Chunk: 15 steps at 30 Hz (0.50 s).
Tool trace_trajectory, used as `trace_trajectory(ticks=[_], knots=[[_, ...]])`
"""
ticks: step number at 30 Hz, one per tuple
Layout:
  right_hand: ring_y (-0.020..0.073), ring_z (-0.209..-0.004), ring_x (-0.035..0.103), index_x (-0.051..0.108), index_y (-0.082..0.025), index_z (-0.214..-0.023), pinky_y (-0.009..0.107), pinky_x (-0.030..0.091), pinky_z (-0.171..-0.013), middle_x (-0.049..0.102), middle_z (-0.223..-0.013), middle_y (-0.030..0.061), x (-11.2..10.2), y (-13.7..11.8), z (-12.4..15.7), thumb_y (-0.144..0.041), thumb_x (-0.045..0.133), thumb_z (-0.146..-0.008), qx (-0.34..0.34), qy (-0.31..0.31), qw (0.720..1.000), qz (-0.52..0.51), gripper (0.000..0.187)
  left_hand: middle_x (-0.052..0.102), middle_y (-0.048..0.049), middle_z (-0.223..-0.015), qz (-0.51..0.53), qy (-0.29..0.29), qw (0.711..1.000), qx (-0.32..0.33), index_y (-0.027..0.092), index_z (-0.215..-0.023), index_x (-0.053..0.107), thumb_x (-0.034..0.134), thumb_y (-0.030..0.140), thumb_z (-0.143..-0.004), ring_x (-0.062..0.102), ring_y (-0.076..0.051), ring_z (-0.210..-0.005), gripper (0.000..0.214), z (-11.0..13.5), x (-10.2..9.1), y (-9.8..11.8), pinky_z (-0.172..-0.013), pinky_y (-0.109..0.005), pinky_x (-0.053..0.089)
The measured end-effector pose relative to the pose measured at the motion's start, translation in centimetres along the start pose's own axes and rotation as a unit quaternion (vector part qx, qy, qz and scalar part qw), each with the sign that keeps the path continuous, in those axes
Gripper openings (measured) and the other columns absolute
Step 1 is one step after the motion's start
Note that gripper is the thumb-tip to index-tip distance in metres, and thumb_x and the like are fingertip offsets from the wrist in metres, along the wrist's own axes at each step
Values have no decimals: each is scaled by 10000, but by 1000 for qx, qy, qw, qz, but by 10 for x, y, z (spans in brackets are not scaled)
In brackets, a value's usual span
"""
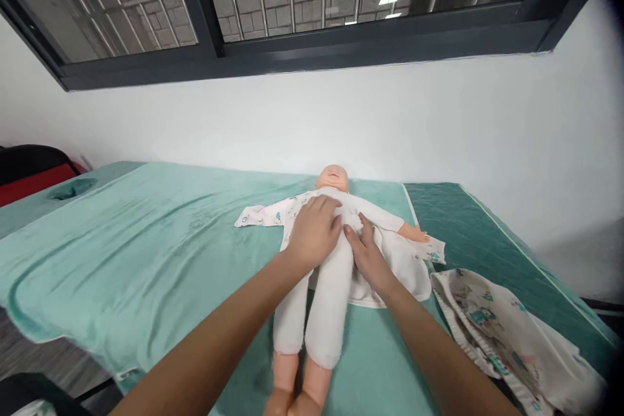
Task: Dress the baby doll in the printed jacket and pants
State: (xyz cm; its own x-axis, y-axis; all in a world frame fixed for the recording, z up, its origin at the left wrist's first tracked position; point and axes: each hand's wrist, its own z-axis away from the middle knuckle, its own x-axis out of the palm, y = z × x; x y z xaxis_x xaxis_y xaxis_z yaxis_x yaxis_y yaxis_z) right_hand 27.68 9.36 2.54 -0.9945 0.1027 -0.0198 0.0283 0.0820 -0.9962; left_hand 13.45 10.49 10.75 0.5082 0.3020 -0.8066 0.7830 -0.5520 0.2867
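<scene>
A baby doll (334, 177) with white cloth limbs lies on its back, head toward the wall. A white printed baby jacket (402, 266) is partly on it: one sleeve covers the arm at the left. On the right the jacket is spread out beneath the doll, and that arm is outside its sleeve (433, 249). My left hand (316, 229) lies over the doll's chest, fingers laid across it and fingertips partly hidden. Beside the torso on the right, my right hand (368, 250) touches the doll's side, thumb and forefinger apart.
A light green sheet (146, 240) covers the bed, with a darker green cover (441, 221) at the right. Printed white baby clothing (517, 331) lies bunched at the front right. Behind the bed rises a white wall (312, 123) under a barred window. A black and red item (36, 172) is at far left.
</scene>
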Motion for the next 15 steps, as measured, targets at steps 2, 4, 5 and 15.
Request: trace_trajectory(ticks=[2,4,5,15], knots=[[237,-1494,236,283,-226,-1528,414,199,-1225,308,-1599,77,-2,-2,0,-536,542,-890,-31,-26,999,23,755,619,-72,-1211,-32,-69,995,57,190,-1157,562,479,164,-893,538,-238,-1145,277,-35,19,14,-947,-385,447],[259,-1452,323,374,-213,-1485,431,252,-1203,437,-1521,90,-5,-1,-1,-511,508,-896,-47,-44,997,40,673,595,-95,-1252,-76,-159,977,121,170,-1153,563,496,144,-868,539,-248,-1155,294,-63,41,29,-924,-387,463],[277,-1420,371,427,-205,-1452,443,277,-1189,505,-1463,99,-7,0,-2,-502,502,-891,-43,-50,997,49,639,586,-104,-1262,-103,-208,963,135,168,-1172,552,507,146,-859,546,-257,-1145,317,-74,53,36,-902,-398,472],[323,-1155,573,621,-192,-1258,479,439,-1015,668,-1236,95,-37,-25,-2,-398,612,-846,-20,-211,974,75,461,669,-83,-1099,-169,-374,894,180,226,-1102,573,544,169,-822,630,-269,-1010,287,-107,105,54,-864,-459,468]])
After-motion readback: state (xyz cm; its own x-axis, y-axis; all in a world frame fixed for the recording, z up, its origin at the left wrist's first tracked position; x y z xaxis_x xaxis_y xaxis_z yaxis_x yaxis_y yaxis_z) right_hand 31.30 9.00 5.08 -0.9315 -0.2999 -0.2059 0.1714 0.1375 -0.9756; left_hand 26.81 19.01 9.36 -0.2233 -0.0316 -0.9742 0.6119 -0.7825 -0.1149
